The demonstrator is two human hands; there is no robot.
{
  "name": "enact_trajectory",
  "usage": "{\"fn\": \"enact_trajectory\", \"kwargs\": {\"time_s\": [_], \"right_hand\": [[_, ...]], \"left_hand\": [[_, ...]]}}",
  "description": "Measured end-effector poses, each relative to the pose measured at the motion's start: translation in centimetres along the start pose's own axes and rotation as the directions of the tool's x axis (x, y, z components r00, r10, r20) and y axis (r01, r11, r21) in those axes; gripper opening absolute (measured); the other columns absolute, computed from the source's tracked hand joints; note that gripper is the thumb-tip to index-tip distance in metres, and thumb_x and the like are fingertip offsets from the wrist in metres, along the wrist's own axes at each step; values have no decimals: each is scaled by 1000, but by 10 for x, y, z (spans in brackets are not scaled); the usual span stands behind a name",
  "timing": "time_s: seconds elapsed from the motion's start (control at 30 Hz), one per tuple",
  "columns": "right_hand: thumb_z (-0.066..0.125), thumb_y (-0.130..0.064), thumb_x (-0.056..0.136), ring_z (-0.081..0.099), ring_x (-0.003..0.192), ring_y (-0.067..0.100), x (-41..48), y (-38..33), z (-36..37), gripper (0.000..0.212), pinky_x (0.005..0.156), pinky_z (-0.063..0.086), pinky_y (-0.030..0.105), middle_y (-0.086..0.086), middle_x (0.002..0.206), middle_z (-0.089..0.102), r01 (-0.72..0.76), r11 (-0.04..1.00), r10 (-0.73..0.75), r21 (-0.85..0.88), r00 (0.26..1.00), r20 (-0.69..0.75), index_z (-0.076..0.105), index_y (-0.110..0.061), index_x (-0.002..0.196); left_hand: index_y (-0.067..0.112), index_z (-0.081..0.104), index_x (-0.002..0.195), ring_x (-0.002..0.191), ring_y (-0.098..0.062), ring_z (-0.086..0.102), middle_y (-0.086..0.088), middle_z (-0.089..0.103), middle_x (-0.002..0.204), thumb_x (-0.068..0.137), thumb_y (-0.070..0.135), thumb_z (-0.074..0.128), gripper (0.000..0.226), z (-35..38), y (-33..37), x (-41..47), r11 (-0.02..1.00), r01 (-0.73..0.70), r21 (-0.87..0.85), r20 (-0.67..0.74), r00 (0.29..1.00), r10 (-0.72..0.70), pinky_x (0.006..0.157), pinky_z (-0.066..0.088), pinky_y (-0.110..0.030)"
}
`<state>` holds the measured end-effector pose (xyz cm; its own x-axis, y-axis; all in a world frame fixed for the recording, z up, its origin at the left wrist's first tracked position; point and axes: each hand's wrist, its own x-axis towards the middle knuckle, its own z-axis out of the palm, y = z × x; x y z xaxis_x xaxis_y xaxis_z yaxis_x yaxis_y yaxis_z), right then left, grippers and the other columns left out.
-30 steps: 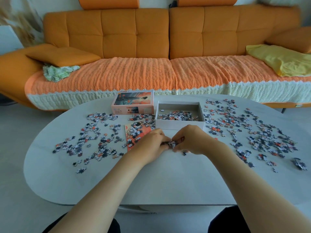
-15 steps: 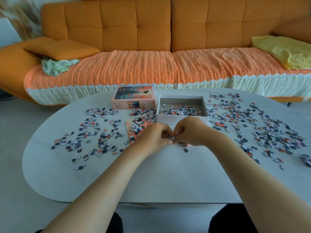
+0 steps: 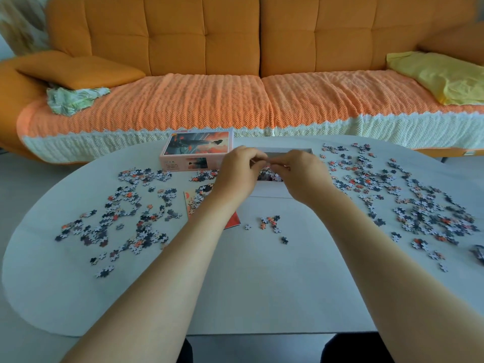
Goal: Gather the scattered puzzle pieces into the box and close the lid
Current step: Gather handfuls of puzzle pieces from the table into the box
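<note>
The open white box stands at the table's middle back, with puzzle pieces inside it, mostly hidden by my hands. My left hand and my right hand hover together over the box, fingers curled and fingertips meeting; whether pieces are still between them is hidden. The pink lid with a picture on top lies left of the box. Scattered puzzle pieces cover the table's left part, a denser spread of pieces covers the right, and a small cluster of pieces lies in front of the box.
An orange picture card with pieces on it lies under my left forearm. The white oval table stands in front of an orange sofa with a yellow cloth at its right end.
Both hands lifted from the table in front of the box and moved forward over it. A small cluster of pieces stays on the table where they were gathering.
</note>
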<state>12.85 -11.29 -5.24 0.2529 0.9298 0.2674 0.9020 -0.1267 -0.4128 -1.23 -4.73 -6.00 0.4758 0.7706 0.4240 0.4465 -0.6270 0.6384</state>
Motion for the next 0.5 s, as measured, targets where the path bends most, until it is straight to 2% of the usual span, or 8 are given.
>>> {"fn": "enact_trajectory", "kwargs": {"time_s": [0.07,0.13,0.23,0.33,0.4,0.5], "right_hand": [[50,-31,98,57,94,24,0,7,5,24,72,53,41,2,93,65,22,1000,-21,-18,998,53,72,-34,109],[51,-24,98,54,98,26,-2,10,6,26,76,51,42,4,101,62,66,998,-67,14,998,14,71,-33,112],[53,-15,96,57,91,24,-7,4,-2,27,75,49,37,4,99,63,118,991,-115,68,992,-45,72,-25,111],[54,-14,93,60,77,17,-19,-5,-7,29,72,50,34,-6,85,66,179,975,-178,128,984,-20,72,-27,112],[56,-16,92,57,68,8,-27,-7,-10,31,71,50,30,-15,78,61,185,972,-193,147,980,39,70,-31,115],[63,-27,89,54,74,0,-41,-5,-18,31,77,44,21,-13,93,64,101,991,-120,88,961,251,65,-31,120]], "left_hand": [[15,74,103,88,-13,58,-2,67,98,94,15,61,16,7,-8,-1,995,-65,71,61,996,61,77,47,-26],[17,74,107,94,-19,58,-2,66,98,94,17,62,18,10,-14,-4,984,-123,126,63,991,115,81,48,-35],[18,75,105,84,-21,57,-2,62,85,91,18,64,17,5,-11,-9,967,-185,176,4,982,188,70,47,-36],[21,76,102,74,-22,57,1,66,77,92,20,64,16,-5,-9,-15,945,-223,239,-1,973,229,63,46,-35],[20,76,99,74,-24,55,1,67,77,93,22,62,15,-10,-10,-23,919,-258,297,27,965,262,65,44,-36],[17,74,105,91,-21,53,2,67,97,90,25,66,18,-16,-12,-43,915,-276,296,99,961,258,81,46,-38]]}}
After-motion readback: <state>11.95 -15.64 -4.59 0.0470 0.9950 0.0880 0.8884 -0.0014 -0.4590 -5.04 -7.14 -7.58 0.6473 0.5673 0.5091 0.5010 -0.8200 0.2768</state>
